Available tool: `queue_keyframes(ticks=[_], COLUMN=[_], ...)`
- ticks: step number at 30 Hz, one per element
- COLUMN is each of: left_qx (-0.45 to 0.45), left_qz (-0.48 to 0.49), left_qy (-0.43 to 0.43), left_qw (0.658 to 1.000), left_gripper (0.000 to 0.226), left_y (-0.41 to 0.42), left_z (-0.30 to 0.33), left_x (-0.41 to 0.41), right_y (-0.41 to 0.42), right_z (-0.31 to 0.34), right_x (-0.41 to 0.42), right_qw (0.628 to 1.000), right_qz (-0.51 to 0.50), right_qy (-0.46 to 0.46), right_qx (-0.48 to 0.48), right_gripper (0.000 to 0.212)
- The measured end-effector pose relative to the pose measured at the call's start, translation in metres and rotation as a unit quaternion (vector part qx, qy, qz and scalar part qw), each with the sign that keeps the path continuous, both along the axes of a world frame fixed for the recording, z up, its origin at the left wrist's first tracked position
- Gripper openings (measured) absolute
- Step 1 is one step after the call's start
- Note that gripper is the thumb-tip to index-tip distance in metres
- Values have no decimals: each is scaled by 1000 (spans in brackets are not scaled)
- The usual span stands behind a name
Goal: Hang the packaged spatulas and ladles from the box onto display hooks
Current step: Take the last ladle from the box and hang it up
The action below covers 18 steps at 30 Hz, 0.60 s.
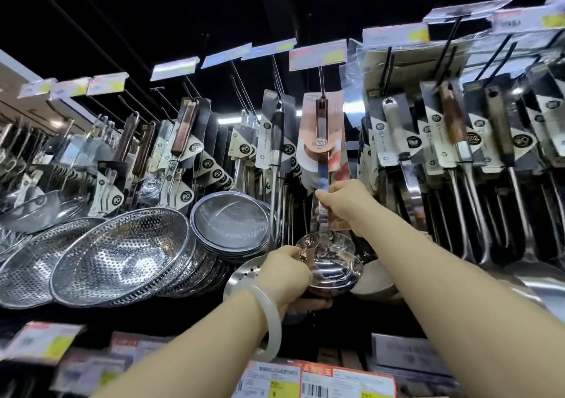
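A packaged steel ladle [322, 165] with a copper-pink card hangs at the centre of the wall, its card top on a black display hook [321, 81]. My right hand [345, 203] grips the ladle's shiny handle just below the card. My left hand [289, 275], with a pale bangle on its wrist, holds the stacked ladle bowls [333, 267] from the left side and beneath. The box is not in view.
Steel colanders [119, 257] and mesh strainers [230, 220] crowd the left. More packaged ladles and spatulas [452, 140] hang densely to the right and left of the centre hook. Price tags [318, 55] top each hook. Shelf labels [318, 379] line the bottom edge.
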State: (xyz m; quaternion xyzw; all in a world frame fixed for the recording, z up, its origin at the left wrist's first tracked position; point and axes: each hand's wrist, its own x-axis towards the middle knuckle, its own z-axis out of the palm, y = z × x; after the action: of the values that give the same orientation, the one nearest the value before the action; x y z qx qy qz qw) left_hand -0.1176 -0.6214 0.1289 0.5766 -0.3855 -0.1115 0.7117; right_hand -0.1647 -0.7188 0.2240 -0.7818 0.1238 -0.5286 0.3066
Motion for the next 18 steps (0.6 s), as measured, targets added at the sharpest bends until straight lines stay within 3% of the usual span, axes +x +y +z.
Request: queue_keyframes(ticks=[4, 7, 9, 12, 15, 18], left_qx=[16, 46, 61, 83, 88, 87], left_qz=[-12, 6, 76, 199, 209, 245], left_qy=[-15, -58, -131, -247, -259, -300], left_qw=[1000, 997, 987, 945, 939, 918], left_gripper=[38, 24, 11, 39, 59, 62], left_y=[0, 0, -2, -1, 7, 14], left_z=[-3, -3, -4, -5, -2, 2], left_x=[-8, -15, -13, -3, -1, 1], right_y=[-2, -4, -3, -2, 5, 7], right_z=[-5, -8, -13, -18, -24, -29], right_x=[-1, -3, -9, -13, -22, -31], right_qw=[999, 1000, 1000, 997, 985, 966], right_qz=[-11, 9, 9, -21, -96, -144], right_qy=[-25, -19, -4, -5, 19, 57], right_qx=[-16, -21, -24, -76, -140, -208], right_gripper=[38, 22, 24, 25, 41, 53])
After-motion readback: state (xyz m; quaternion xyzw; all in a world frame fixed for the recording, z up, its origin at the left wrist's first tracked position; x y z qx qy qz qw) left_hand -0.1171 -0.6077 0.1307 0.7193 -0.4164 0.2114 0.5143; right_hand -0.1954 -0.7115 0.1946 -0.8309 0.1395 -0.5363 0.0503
